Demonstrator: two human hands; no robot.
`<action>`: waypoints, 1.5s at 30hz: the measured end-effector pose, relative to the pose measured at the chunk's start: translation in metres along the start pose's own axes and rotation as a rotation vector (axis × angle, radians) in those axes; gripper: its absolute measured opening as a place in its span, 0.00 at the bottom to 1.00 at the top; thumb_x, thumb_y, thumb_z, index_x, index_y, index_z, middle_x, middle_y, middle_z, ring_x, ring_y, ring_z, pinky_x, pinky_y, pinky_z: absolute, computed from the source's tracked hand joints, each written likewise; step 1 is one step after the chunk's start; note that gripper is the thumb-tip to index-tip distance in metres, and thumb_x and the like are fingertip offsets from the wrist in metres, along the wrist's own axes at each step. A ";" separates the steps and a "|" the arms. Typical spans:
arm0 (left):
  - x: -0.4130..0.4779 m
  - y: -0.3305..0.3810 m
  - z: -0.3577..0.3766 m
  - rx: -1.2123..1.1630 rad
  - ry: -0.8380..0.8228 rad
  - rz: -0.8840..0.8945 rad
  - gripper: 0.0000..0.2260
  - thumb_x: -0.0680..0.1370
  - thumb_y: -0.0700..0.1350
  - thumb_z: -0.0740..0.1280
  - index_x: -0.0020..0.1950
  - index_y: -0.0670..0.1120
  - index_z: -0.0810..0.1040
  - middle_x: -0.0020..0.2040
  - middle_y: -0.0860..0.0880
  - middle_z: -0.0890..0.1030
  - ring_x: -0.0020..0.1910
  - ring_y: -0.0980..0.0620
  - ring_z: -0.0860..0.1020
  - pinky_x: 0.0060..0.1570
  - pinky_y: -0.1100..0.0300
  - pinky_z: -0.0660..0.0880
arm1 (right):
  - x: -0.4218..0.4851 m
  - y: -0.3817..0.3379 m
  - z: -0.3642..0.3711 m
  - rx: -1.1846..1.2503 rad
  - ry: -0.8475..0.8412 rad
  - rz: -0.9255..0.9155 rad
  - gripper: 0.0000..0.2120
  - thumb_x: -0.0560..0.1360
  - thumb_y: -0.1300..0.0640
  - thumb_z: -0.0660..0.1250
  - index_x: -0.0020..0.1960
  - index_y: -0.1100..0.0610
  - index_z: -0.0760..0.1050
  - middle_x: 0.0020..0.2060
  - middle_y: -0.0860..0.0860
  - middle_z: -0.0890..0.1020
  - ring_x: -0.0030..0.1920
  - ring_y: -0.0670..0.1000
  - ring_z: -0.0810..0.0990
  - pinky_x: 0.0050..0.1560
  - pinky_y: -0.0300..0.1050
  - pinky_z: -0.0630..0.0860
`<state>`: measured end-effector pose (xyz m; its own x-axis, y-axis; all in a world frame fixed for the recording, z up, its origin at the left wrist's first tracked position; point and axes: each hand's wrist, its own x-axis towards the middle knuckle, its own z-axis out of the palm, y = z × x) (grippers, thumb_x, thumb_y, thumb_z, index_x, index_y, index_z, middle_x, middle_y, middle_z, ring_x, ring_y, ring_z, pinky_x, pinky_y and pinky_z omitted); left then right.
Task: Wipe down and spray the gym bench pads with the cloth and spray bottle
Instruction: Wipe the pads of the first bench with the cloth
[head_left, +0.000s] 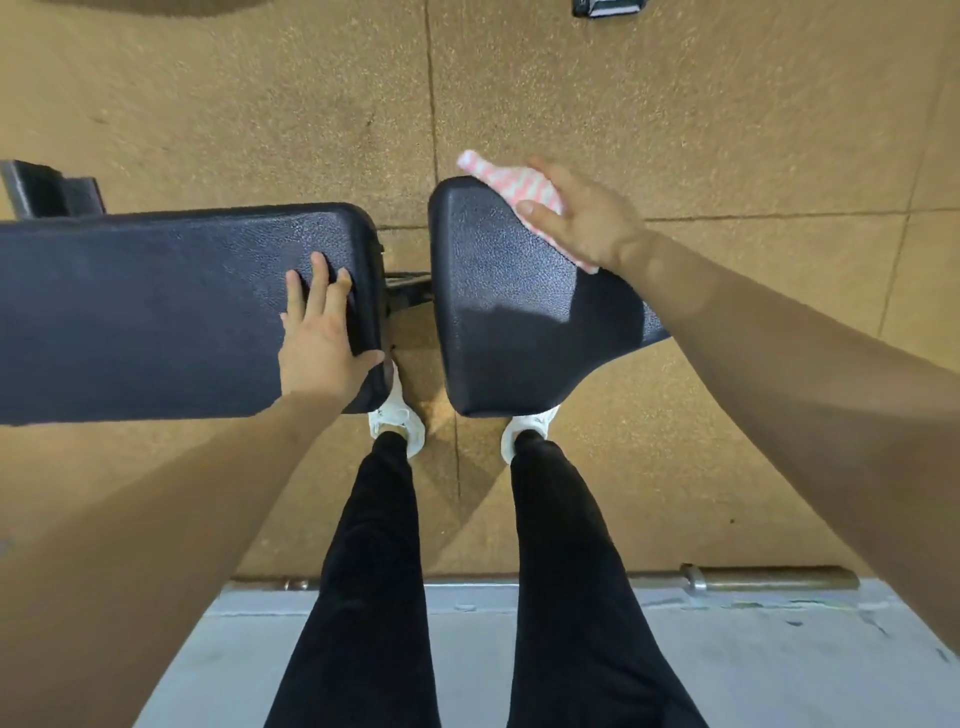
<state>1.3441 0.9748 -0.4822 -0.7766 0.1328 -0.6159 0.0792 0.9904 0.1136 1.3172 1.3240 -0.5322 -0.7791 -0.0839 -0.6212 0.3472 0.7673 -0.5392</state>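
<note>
Two dark padded bench sections lie below me: a long back pad (156, 306) on the left and a wider seat pad (498, 312) on the right, with a gap between them. My left hand (324, 338) rests flat on the right end of the long pad, fingers straight, thumb at its edge. My right hand (582, 218) presses a pink-and-white striped cloth (498, 179) against the far right corner of the seat pad. Most of the cloth is hidden under the palm. No spray bottle is in view.
Speckled tan rubber floor tiles surround the bench. My legs in black trousers and white shoes (397, 421) stand at the pads' near edge. A metal bar (769, 578) lies behind my feet beside a grey platform (779, 665). Dark bench frame parts (47, 189) show at far left.
</note>
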 end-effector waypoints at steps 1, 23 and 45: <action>-0.002 0.003 0.000 -0.001 0.000 -0.017 0.45 0.71 0.49 0.79 0.81 0.49 0.54 0.83 0.52 0.45 0.82 0.41 0.44 0.69 0.33 0.68 | -0.008 0.004 0.001 -0.061 0.011 0.009 0.31 0.81 0.31 0.53 0.81 0.38 0.51 0.76 0.54 0.71 0.70 0.61 0.74 0.65 0.54 0.72; -0.014 0.025 0.008 0.077 -0.032 -0.021 0.43 0.75 0.42 0.75 0.82 0.49 0.50 0.83 0.48 0.46 0.80 0.35 0.46 0.59 0.32 0.75 | -0.135 0.049 0.079 0.392 0.506 0.509 0.41 0.81 0.36 0.60 0.83 0.45 0.39 0.83 0.55 0.48 0.82 0.60 0.51 0.78 0.63 0.61; -0.014 0.013 0.023 0.141 -0.011 0.072 0.39 0.78 0.45 0.70 0.82 0.49 0.49 0.83 0.48 0.45 0.80 0.33 0.46 0.60 0.32 0.74 | -0.118 -0.010 0.145 1.021 0.833 0.613 0.49 0.80 0.46 0.67 0.82 0.50 0.31 0.83 0.56 0.42 0.82 0.56 0.46 0.80 0.51 0.45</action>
<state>1.3705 0.9865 -0.4895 -0.7586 0.2034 -0.6189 0.2223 0.9738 0.0476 1.4818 1.2342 -0.5360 -0.3229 0.7431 -0.5861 0.6665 -0.2612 -0.6983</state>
